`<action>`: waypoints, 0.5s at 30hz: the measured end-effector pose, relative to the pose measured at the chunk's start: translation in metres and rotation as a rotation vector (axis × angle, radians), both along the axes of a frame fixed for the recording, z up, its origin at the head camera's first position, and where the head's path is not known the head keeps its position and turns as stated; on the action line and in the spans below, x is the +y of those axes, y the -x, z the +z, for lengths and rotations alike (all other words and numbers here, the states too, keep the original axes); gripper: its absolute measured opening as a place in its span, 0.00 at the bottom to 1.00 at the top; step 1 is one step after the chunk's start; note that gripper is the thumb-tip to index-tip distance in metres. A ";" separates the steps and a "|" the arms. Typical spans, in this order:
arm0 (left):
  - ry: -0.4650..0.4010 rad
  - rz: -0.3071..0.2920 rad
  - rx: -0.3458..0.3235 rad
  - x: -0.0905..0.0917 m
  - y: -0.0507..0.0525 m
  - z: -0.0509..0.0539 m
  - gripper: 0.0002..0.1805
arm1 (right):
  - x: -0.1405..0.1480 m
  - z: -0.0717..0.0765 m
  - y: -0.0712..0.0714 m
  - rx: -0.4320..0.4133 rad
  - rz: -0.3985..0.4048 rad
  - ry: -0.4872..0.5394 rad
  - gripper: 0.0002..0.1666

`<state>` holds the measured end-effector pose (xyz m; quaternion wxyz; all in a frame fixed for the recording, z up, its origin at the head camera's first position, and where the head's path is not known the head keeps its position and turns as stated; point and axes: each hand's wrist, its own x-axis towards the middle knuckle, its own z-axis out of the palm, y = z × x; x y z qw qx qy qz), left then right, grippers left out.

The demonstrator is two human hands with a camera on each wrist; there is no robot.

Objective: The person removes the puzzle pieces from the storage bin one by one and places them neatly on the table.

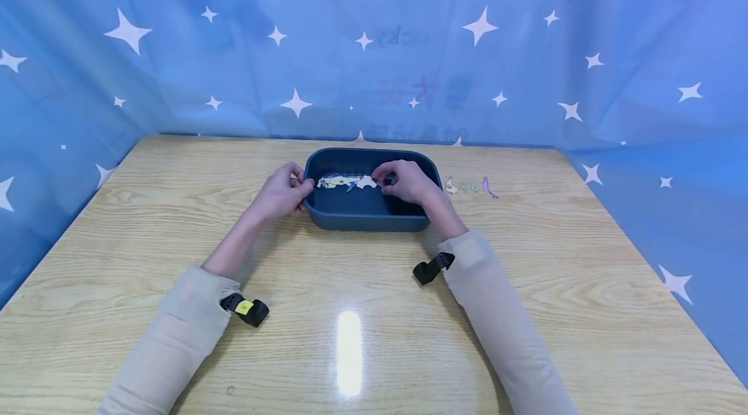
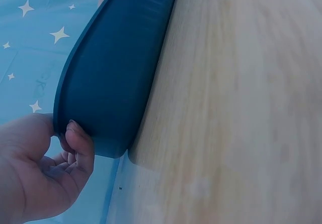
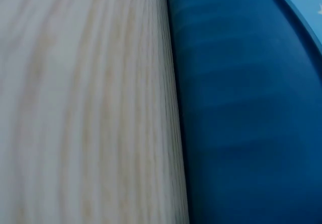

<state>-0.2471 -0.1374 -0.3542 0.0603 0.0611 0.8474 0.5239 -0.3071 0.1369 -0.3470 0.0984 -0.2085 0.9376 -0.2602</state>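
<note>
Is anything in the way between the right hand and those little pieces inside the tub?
Nothing visible: in the head view, the right hand is already over the inside of the tub, close beside the pieces, with no wall between.

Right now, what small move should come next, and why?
Probably settle the right end of the row of small pieces with the right hand: its fingertips are there, inside the blue tray, and the left hand grips the rim. Whether the right fingers pinch a piece is unclear.
</note>
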 end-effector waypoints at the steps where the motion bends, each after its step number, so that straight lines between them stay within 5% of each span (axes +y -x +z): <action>1: 0.000 0.000 0.000 0.000 0.000 0.000 0.09 | 0.000 0.000 0.000 -0.005 -0.003 -0.004 0.19; 15: 0.003 0.004 -0.005 0.000 -0.001 0.000 0.09 | 0.001 0.002 -0.005 -0.074 -0.132 -0.032 0.12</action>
